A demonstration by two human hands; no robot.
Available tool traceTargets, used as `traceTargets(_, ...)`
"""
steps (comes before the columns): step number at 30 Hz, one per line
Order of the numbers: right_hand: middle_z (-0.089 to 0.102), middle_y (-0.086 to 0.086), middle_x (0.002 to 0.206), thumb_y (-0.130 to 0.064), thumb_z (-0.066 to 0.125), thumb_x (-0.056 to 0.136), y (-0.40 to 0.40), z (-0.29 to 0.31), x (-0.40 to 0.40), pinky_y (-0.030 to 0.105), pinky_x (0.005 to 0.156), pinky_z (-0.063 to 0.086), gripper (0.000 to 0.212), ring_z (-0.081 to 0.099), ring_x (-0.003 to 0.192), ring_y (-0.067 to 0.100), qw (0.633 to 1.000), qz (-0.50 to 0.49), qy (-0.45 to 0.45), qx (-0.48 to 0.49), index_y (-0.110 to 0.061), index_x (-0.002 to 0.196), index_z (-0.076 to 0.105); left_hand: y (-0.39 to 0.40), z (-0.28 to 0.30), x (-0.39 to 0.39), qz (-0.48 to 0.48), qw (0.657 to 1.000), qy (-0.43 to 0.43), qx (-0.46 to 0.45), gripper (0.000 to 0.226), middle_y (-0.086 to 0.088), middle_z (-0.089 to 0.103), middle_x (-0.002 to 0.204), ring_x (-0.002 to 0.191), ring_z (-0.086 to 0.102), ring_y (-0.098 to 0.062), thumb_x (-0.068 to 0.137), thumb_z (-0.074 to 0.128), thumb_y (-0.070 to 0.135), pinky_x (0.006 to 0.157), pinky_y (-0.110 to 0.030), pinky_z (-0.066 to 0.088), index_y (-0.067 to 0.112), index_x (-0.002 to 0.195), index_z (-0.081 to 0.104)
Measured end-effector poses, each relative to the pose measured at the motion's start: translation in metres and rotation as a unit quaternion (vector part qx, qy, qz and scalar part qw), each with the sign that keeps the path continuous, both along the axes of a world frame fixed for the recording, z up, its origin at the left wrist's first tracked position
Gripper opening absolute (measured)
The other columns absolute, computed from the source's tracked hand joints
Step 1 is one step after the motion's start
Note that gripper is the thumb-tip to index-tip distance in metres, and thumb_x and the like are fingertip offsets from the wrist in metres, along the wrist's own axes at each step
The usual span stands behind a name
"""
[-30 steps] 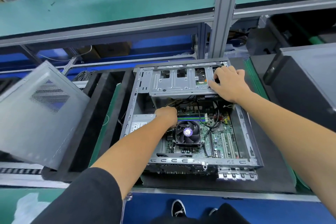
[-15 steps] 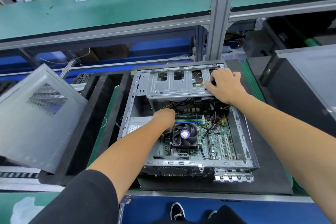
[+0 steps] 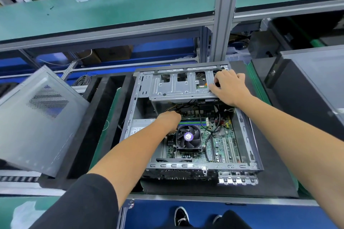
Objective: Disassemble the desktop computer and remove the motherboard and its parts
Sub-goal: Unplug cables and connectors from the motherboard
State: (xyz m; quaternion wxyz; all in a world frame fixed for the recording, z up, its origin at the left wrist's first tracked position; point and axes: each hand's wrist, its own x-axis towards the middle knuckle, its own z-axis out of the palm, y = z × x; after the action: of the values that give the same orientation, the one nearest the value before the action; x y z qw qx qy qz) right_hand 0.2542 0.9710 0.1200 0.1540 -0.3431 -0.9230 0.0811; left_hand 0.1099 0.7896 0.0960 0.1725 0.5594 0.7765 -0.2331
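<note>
An open desktop computer case (image 3: 247, 132) lies flat on a black mat. Inside it is the green motherboard (image 3: 221, 141) with a black CPU fan (image 3: 189, 138) and black cables. A grey metal drive cage (image 3: 176, 87) spans the far end of the case. My right hand (image 3: 228, 87) rests on the right end of the drive cage, thumb at its near edge and fingers curled over its top. My left hand (image 3: 170, 119) reaches down into the case beside the fan, at the cables near the memory slots; its fingers are hidden.
The removed grey side panel (image 3: 39, 119) leans at the left over black trays. A grey power supply (image 3: 139, 126) sits in the case's left side. A dark computer tower (image 3: 307, 98) stands at the right. A metal post (image 3: 223, 15) and green shelf rise behind.
Both hands stay on the same spots. The view has shifted slightly, and my left hand has edged a little deeper toward the cables under the cage.
</note>
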Motion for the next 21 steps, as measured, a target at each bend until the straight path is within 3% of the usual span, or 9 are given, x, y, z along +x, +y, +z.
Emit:
traceTargets(6,0.05,-0.001,0.093,-0.045,0.043,0.094,-0.0007,0.0017,-0.0003,0.038,0.082,0.022,0.027,0.04,0.091,0.02,1.0,0.0,-0.002,-0.001,-0.02,0.088,0.051,-0.006,-0.0032,0.0025,0.002,1.0,0.004,0.009,0.032,-0.013,0.059,0.111,0.095,0.06,-0.031,0.083,0.053,-0.01,0.071,-0.037,0.048,0.002,0.112,0.056)
traceTargets(10,0.05,-0.001,0.096,-0.045,0.043,0.094,0.0003,-0.0006,0.0,0.039,0.084,0.023,0.027,0.04,0.094,0.019,1.0,0.0,-0.003,0.002,-0.019,0.09,0.052,-0.0017,0.0006,-0.0006,-0.005,1.0,-0.006,-0.001,0.029,-0.015,0.059,0.112,0.086,0.057,-0.029,0.086,0.053,-0.005,0.069,-0.034,0.046,0.001,0.114,0.054)
traceTargets(16,0.05,-0.001,0.094,-0.046,0.044,0.093,0.001,-0.0019,-0.0015,0.038,0.082,0.021,0.027,0.039,0.092,0.019,1.0,0.002,0.003,0.005,-0.021,0.089,0.051,-0.0076,0.0025,0.003,-0.04,0.999,-0.007,-0.011,0.019,-0.013,0.06,0.104,0.08,0.055,-0.029,0.083,0.053,-0.007,0.066,-0.035,0.047,0.007,0.095,0.054)
traceTargets(21,0.048,-0.003,0.092,-0.047,0.045,0.093,0.0009,-0.0025,-0.0005,0.036,0.082,0.021,0.027,0.039,0.091,0.018,1.0,-0.004,0.001,0.008,-0.021,0.089,0.051,-0.0074,-0.0001,0.0037,-0.05,0.999,0.017,0.004,0.024,-0.015,0.06,0.108,0.095,0.061,-0.034,0.084,0.052,-0.009,0.069,-0.037,0.047,0.0,0.106,0.058)
